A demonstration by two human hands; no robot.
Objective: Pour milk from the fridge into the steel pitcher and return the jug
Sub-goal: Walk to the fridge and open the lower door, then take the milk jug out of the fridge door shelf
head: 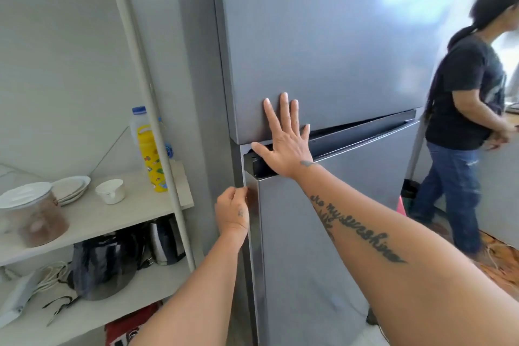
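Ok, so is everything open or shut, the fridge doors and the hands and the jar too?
upper fridge door: shut.
lower fridge door: looks slightly ajar at its left edge.
left hand: fingers curled, grips the lower fridge door's edge.
right hand: flat, presses the upper fridge door.
yellow bottle: upright, lid on.
jar: lid on.

Narrow gap left of the tall grey two-door fridge (337, 36), hemmed by a pale slanted shelf post (141, 70) and a yellow printed bottle (152, 161); a person in a dark T-shirt (460, 87) stands in the way at its right
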